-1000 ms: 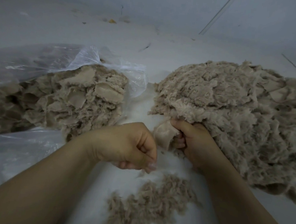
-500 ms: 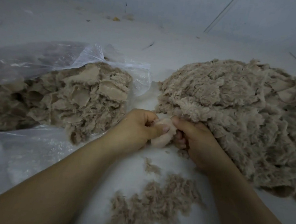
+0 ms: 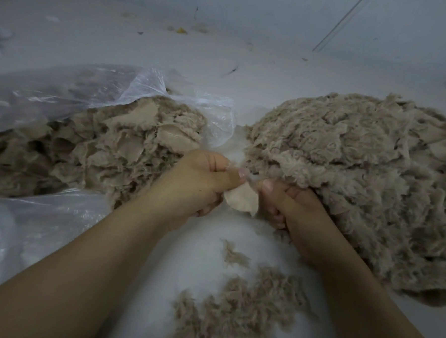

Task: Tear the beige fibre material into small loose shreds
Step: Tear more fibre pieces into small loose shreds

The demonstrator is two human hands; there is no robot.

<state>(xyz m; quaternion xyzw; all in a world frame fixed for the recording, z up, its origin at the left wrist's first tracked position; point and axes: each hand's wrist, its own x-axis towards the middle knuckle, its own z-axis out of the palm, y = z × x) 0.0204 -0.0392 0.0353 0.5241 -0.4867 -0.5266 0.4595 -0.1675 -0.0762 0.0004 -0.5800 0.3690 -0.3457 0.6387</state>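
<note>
A small beige fibre piece (image 3: 242, 201) hangs between my two hands at the centre. My left hand (image 3: 200, 180) pinches its upper left edge with thumb and curled fingers. My right hand (image 3: 289, 208) grips its right edge, thumb on top. A big fluffy heap of beige fibre (image 3: 366, 176) lies at the right, touching my right hand. Flat beige fibre sheets (image 3: 119, 148) spill from a clear plastic bag (image 3: 65, 93) at the left. Loose shreds (image 3: 238, 306) lie on the white surface below my hands.
The white surface (image 3: 194, 250) runs between the bag and the heap. Small bits of debris (image 3: 181, 30) dot the far floor. A thin dark line (image 3: 338, 22) crosses the back right.
My left hand has come back up from over the shreds and taken hold of the piece in my right hand. A small tuft has landed above the shred pile.
</note>
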